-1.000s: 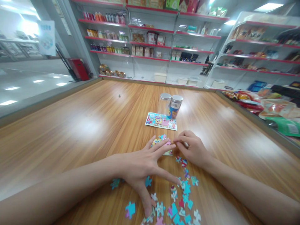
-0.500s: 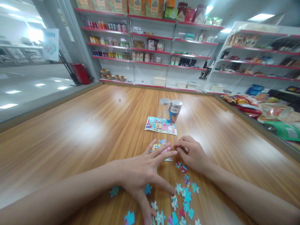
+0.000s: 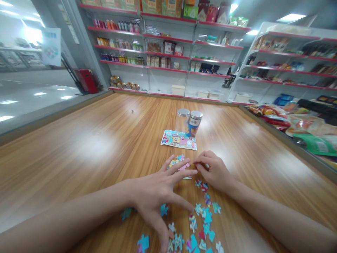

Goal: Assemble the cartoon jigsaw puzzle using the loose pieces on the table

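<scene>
My left hand (image 3: 160,189) is spread wide, fingers apart. Its upper fingers reach across the partly joined jigsaw puzzle (image 3: 181,163), hiding some of it. The index fingertip hovers by a loose puzzle piece (image 3: 193,223), and the thumb points down at other pieces near the bottom edge. Just right of the joined part, my right hand (image 3: 213,170) is closed in a pinch; whatever sits between thumb and fingertips is hidden. Loose pieces, mostly blue (image 3: 207,215), lie scattered below both hands. Beyond the hands lies a cartoon picture sheet (image 3: 179,140).
A clear jar with a silver lid (image 3: 183,121) and a labelled jar (image 3: 195,124) stand at the picture sheet's far edge. A tiny object (image 3: 132,111) lies far left on the wooden table (image 3: 126,140). Snack bags (image 3: 310,126) fill the right side; stocked shelves stand behind.
The left index fingertip has lifted slightly away from the loose piece under it. My right hand keeps its pinch almost in place. The whole view has shifted a little.
</scene>
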